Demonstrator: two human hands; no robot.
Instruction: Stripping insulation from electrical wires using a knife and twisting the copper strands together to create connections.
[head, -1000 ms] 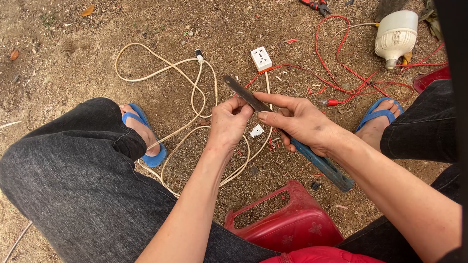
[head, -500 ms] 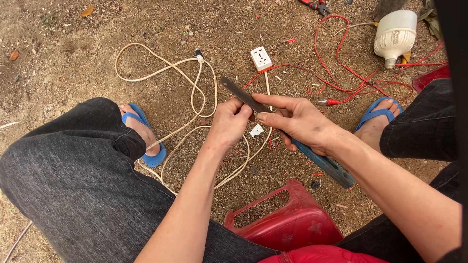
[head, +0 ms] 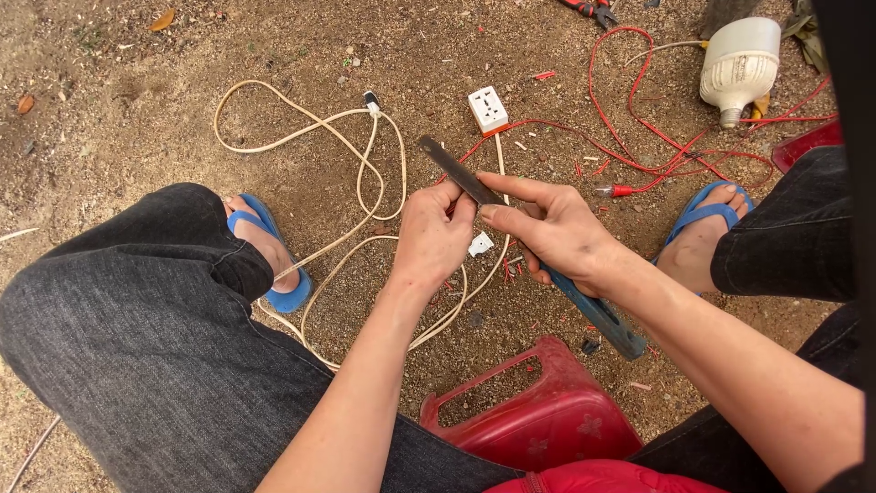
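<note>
right hand [head: 557, 233] wraps the blue-handled knife [head: 529, 246], fingers closed round the handle, dark blade angled up-left over the dirt. left hand [head: 436, 239] meets it mid-blade, fingers pinched together on something small against the blade, too hidden to name. under the hands loops a cream cable [head: 365, 173], its white socket block [head: 488, 109] lying just beyond the blade tip. tangled red wire [head: 657, 151] sprawls to the right near a white bulb [head: 739, 64]. a red plastic stool [head: 534, 415] sits between the knees, blue sandals either side.

Cream cable [head: 301, 128], red wire [head: 639, 146], blue sandals [head: 278, 265].
</note>
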